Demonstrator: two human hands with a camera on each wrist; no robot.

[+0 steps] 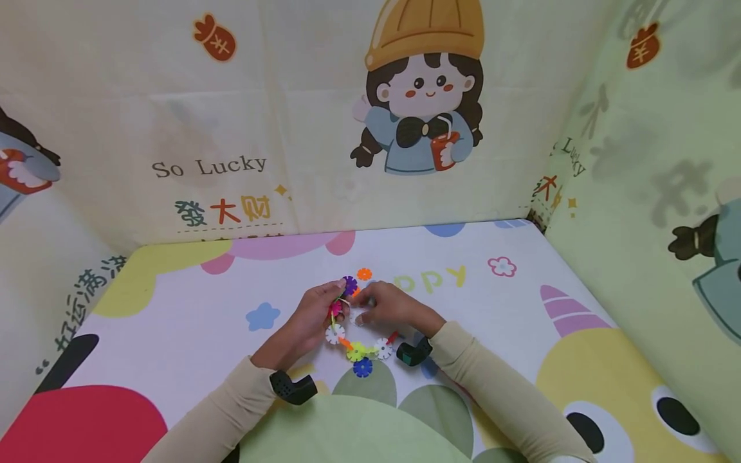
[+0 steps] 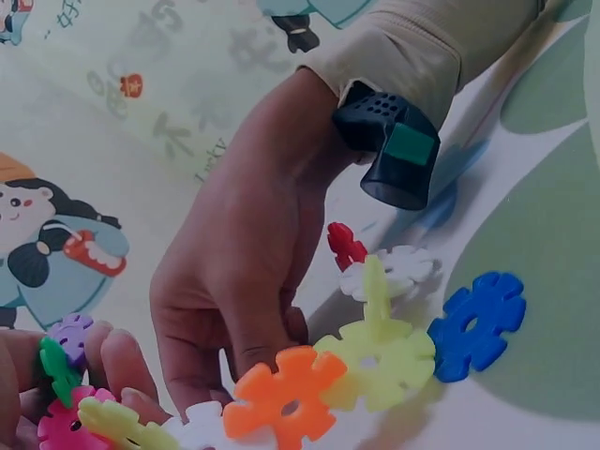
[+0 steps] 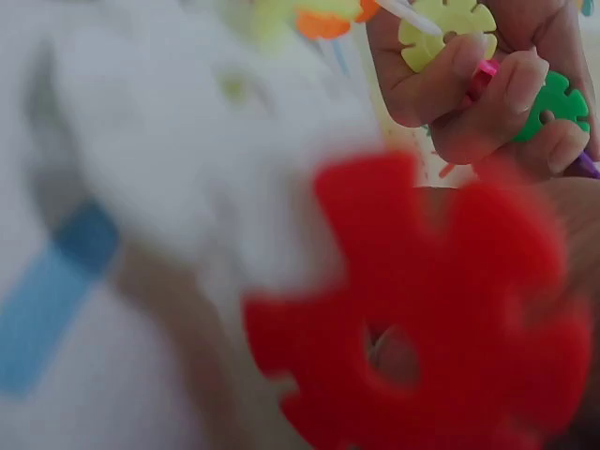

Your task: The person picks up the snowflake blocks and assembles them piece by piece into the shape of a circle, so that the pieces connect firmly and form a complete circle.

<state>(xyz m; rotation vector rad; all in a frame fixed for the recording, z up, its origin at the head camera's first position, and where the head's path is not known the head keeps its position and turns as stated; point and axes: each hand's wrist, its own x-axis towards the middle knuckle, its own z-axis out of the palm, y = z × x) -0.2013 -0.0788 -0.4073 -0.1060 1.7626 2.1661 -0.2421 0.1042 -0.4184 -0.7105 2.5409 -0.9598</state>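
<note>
My left hand [image 1: 317, 313] grips a chain of linked plastic snowflake discs at its far left part. A purple disc [image 1: 350, 285] sticks out above its fingertips, with a green disc [image 2: 58, 369] and a pink disc [image 2: 75, 418] in the fingers. Down from there the chain bends past an orange disc [image 2: 287, 397] and a yellow disc [image 2: 380, 361]. A blue disc [image 1: 363, 368] hangs off its near side, and a red disc [image 3: 441, 309] ends it on the right. My right hand [image 1: 393, 307] reaches in beside the left fingers, fingers bent; I cannot tell whether it pinches a disc.
A loose-looking orange disc [image 1: 364, 274] lies just beyond the hands. The printed tablecloth [image 1: 463, 302] covers the table, with patterned cloth walls [image 1: 312, 128] behind and at both sides. Each wrist wears a black camera [image 1: 414, 352].
</note>
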